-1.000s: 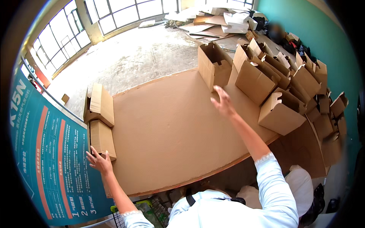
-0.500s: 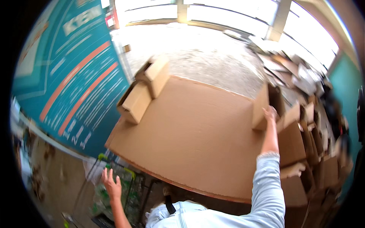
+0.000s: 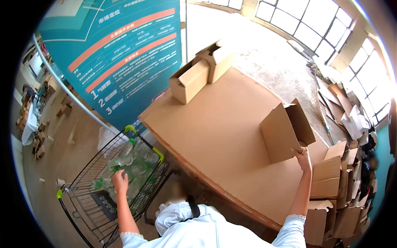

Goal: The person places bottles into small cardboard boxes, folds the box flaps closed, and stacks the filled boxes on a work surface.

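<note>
My right hand (image 3: 303,158) grips the lower near edge of an open-topped cardboard box (image 3: 278,134), which stands tilted towards the right side of the cardboard-covered table (image 3: 219,136). Inside the box it looks dark, and no contents show. My left hand (image 3: 120,181) is over a black wire shopping cart (image 3: 89,206), just above clear plastic bottles (image 3: 138,168) with green caps. Its fingers are loosely bent and apart, with no bottle plainly held. Two narrow cardboard boxes (image 3: 190,81) stand side by side at the table's far left corner.
Flattened cardboard boxes (image 3: 326,182) are stacked along the table's right side. Behind the cart and table stands a teal printed banner (image 3: 124,62). Scrap sheets (image 3: 337,99) lie on the floor near the windows. More small boxes are scattered at the far left.
The view has swung left, showing more of the cart. My left hand has come over the bottles. The box in my right hand has turned and sits further onto the table.
</note>
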Motion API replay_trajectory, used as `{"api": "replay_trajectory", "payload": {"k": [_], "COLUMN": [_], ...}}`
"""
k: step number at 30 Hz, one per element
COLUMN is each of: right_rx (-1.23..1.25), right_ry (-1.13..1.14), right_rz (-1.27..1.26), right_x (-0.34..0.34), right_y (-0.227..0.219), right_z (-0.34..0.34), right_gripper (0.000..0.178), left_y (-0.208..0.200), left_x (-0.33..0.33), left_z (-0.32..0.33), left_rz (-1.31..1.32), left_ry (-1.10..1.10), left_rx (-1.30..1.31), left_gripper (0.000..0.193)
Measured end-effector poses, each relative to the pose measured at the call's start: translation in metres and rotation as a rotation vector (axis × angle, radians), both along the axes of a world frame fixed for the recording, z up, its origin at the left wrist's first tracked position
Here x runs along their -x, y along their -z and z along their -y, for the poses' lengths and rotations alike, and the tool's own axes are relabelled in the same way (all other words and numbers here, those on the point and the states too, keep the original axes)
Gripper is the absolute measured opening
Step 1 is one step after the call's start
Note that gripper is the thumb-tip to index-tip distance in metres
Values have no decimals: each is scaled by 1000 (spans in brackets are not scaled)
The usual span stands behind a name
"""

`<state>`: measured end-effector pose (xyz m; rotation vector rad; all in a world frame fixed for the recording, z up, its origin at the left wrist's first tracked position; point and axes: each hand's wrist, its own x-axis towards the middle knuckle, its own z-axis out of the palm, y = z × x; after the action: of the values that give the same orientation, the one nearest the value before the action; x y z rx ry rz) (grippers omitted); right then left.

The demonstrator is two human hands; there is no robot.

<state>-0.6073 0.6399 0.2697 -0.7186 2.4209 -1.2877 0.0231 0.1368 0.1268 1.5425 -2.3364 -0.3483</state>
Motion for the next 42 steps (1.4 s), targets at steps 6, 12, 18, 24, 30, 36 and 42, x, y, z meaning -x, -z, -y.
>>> {"api": "replay_trajectory", "payload": {"k": [6, 12, 18, 24, 30, 36, 42], "right_rx": [-200, -218, -562, -718, -1004, -964, -818], "right_ry": [-207, -409, -703, -804, -789, -783, -727], "right_rz": [46, 115, -431, -531, -651, -715, -679], "right_x": [-123, -211, -232, -235, -249, -247, -237], "right_y": [-14, -48, -94, -107, -101, -96, -96], "right_z": [58, 116, 164, 186, 185, 175, 142], "right_gripper": [18, 24, 67, 83, 38, 17, 9], "left_y": [38, 80, 85, 142, 144, 111, -20], "left_x": [-5, 11, 86, 143, 155, 110, 38], "left_z": [35, 74, 110, 152, 126, 161, 161], "left_rz": [-35, 81, 386, 1094, 1111, 811, -107], "left_ry": [52, 120, 531, 576, 704, 651, 116], "left_rx": [-197, -192, 29, -324, -82, -379, -982], "left_gripper": [30, 58, 69, 65, 74, 74, 59]}}
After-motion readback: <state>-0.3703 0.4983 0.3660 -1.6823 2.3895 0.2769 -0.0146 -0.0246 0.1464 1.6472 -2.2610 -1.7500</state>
